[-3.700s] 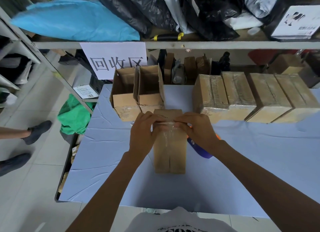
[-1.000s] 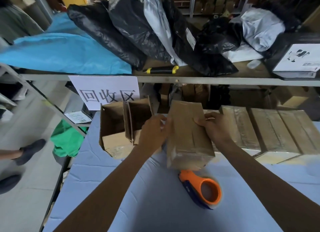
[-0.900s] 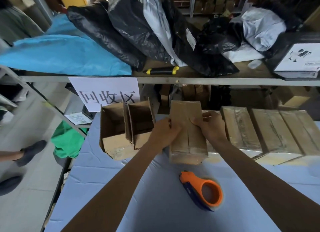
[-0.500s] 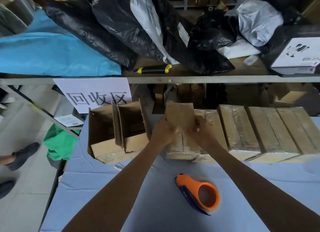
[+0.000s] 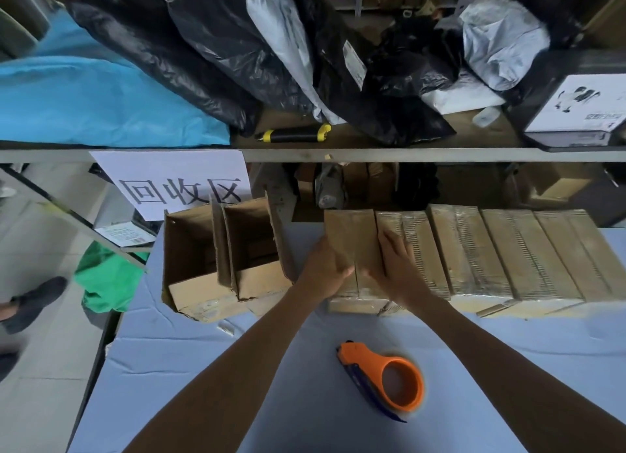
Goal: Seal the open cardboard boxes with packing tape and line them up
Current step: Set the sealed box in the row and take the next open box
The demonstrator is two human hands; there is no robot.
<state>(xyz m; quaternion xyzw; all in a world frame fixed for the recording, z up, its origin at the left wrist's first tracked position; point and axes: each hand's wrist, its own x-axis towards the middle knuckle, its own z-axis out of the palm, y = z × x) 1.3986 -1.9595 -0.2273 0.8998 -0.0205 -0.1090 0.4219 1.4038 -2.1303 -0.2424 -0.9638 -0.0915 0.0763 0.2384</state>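
Note:
A taped cardboard box (image 5: pixel 350 236) rests on the blue table (image 5: pixel 203 368) at the left end of a row of several sealed boxes (image 5: pixel 474 249). My left hand (image 5: pixel 327 266) grips its left side. My right hand (image 5: pixel 396 263) lies on its right edge, against the neighbouring box. Two open boxes (image 5: pixel 220 249) stand side by side further left, flaps up. An orange tape dispenser (image 5: pixel 389 381) lies on the table in front of the row, between my forearms.
A shelf edge (image 5: pixel 406 154) runs above the boxes, loaded with black bags (image 5: pixel 203 46), a blue bag (image 5: pixel 84 97) and a white carton (image 5: pixel 582 110). A paper sign (image 5: pixel 176 181) hangs from it. Left of the table are a green bag (image 5: pixel 105 276) and a person's foot (image 5: pixel 30 300).
Both hands carried the taped box from the table's middle back to the row and set it down at the left end. The tape dispenser stayed where it was.

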